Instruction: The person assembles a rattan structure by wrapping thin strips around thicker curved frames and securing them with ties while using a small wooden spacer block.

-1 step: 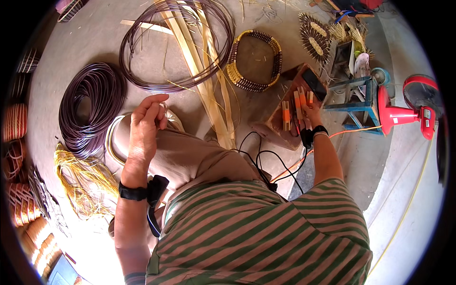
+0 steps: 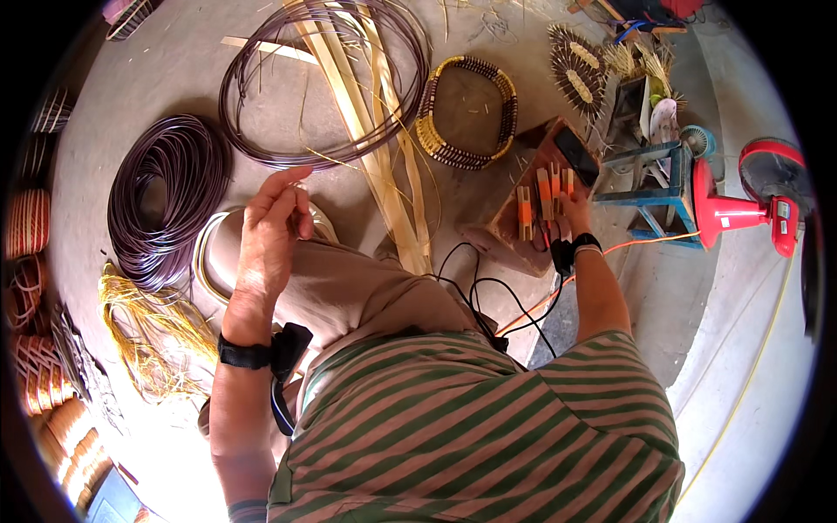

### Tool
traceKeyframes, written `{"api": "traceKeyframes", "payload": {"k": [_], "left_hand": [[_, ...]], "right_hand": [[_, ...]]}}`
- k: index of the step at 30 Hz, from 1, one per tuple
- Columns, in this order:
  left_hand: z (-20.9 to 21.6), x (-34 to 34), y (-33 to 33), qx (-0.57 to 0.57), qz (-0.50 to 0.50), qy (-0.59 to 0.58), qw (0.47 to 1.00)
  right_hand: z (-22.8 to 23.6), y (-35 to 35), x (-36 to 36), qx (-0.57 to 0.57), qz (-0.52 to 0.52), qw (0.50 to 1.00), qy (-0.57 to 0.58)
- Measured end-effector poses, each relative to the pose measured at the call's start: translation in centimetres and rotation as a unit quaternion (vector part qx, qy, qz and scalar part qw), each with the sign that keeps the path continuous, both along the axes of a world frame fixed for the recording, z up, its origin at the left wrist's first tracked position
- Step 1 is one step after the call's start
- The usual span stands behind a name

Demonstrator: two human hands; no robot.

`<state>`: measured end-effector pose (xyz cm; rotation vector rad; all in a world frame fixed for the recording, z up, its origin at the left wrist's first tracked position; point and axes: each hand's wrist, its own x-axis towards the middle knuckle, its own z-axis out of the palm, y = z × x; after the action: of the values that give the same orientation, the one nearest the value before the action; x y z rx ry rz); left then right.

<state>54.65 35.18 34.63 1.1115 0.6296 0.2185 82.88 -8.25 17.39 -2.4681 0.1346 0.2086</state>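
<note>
Nearest, lower ctr of the frame: the wearer's green-and-tan striped shirt (image 2: 471,410), w/ tan trousers (image 2: 349,283) just above it. Left of ctr, the L hand (image 2: 275,218) is raised over the leg, fingers curled in; right of ctr, the R hand (image 2: 574,213) is at a set of orange-and-wood tools (image 2: 545,187) on a reddish-brown block (image 2: 507,218). The hands are well apart — too small in view to tell whether either is clamped on anything.

Risks, as I'd judge: the tools sit close together, so a sideways knock from the R fingers could push one over the block's edge or into the dark phone (image 2: 576,153) lying at its upper end. Black cables (image 2: 520,302) loop btwn lap and block, incl. near the R wrist strap (image 2: 588,238); a quick pull of that arm could snag them.

Position: the tools lie at the R hand's fingertips, up and left of its wrist, and well apart from the L hand, across the frame to its right.

Farther out: yellow fibre bundle (image 2: 148,318), lower left; thick coil of dark strands (image 2: 196,174), upper left; a looser dark ring (image 2: 292,163), top, overlapping pale flat strips (image 2: 384,187) — and a yellow-and-brown woven hoop (image 2: 433,139), upper ctr. Blue stool frame (image 2: 677,174) and red fan (image 2: 737,212), right. Patterned baskets (image 2: 39,375) line the left edge.
</note>
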Motion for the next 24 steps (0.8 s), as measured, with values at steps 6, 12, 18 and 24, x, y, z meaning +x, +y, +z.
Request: {"api": "traceKeyframes", "payload": {"k": [6, 12, 18, 24], "left_hand": [[0.0, 1.6, -1.6, -0.273, -0.089, -0.095, 0.953], [-0.2, 2.3, -2.9, -0.322, -0.131, -0.101, 0.932], [-0.8, 1.4, -1.4, -0.185, -0.134, -0.053, 0.972], [-1.3, -3.2, 3.2, 0.364, 0.075, 0.016, 0.928]], "right_hand": [[3.8, 7.9, -1.9, 0.277, 0.099, 0.955, -0.029], [13.7, 24.2, -12.5, 0.42, 0.395, 0.769, 0.274], [12.6, 26.3, -12.4, 0.403, 0.416, 0.717, 0.389], [8.5, 27.4, -8.7, 0.3, 0.348, 0.835, 0.301]]}}
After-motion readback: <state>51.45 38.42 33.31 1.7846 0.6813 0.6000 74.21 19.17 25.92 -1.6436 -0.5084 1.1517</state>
